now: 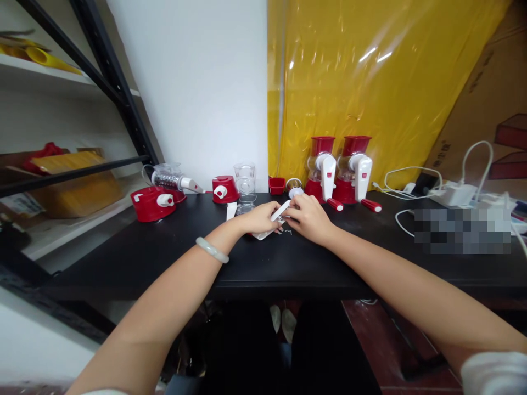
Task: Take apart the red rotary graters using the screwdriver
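Head view: white handle (pixel 281 210) pinched between left hand (pixel 258 219) and right hand (pixel 309 217).

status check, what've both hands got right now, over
Left hand and right hand both gripping white plastic part over black table. Loose red base and clear cup behind, clear of hands. Two assembled red grinders rear right.

The left hand (pixel 259 218) hides most of the white part (pixel 283 209).
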{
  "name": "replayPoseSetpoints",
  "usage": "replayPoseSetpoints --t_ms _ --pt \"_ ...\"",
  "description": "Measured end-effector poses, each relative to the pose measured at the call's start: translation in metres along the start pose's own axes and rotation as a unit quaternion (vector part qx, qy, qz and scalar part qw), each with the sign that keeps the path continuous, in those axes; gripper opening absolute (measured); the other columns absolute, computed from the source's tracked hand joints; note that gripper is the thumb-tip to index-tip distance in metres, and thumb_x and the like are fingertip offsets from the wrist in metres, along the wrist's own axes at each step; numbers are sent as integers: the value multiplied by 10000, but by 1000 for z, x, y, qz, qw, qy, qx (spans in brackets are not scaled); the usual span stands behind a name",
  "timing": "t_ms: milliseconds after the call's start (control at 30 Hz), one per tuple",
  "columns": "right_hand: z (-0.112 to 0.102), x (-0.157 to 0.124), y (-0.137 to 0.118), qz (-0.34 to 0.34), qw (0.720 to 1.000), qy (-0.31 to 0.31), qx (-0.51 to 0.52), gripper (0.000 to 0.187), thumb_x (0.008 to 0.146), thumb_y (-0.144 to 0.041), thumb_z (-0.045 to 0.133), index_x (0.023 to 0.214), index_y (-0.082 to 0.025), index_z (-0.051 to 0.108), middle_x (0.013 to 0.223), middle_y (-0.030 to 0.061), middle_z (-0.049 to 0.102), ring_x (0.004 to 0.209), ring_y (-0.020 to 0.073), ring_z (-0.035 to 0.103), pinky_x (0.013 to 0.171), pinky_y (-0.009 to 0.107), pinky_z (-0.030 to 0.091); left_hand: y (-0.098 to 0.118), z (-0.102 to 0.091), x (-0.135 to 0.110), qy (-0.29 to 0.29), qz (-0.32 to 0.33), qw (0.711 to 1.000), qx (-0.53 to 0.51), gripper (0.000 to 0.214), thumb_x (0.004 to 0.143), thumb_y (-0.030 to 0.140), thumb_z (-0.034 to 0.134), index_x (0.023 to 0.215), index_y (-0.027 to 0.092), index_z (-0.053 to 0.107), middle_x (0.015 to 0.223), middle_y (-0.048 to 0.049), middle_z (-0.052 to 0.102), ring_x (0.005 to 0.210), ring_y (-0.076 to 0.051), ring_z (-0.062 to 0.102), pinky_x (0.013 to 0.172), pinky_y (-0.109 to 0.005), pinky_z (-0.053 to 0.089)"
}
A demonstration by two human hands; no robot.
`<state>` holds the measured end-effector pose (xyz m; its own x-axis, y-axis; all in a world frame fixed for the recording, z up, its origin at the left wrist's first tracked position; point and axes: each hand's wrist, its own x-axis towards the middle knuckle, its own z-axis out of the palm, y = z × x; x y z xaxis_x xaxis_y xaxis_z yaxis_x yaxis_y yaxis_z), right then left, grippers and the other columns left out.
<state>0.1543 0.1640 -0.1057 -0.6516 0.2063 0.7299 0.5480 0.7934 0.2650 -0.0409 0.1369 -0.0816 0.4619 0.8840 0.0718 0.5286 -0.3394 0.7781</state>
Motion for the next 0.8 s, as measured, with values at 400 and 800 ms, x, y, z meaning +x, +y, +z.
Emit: replayPoseSetpoints --t_ms 400,800 --pt "0 2 -1 -39 997 -37 -53 252 953 -278 485 814 -190 677 812 75 580 791 207 421 688 362 249 7 -3 -5 59 49 981 177 224 735 202 666 955 164 654 809 -25 718 726 -176 679 639 -240 500" --pt "6 -1 0 -32 998 -35 -41 190 905 -268 562 753 -181 634 771 57 590 783 204 422 680 351 256 9 -1 -9 83 35 980 180 256 772 240 631 1009 163 688 889 -43 745 603 -148 673 562 -223 497"
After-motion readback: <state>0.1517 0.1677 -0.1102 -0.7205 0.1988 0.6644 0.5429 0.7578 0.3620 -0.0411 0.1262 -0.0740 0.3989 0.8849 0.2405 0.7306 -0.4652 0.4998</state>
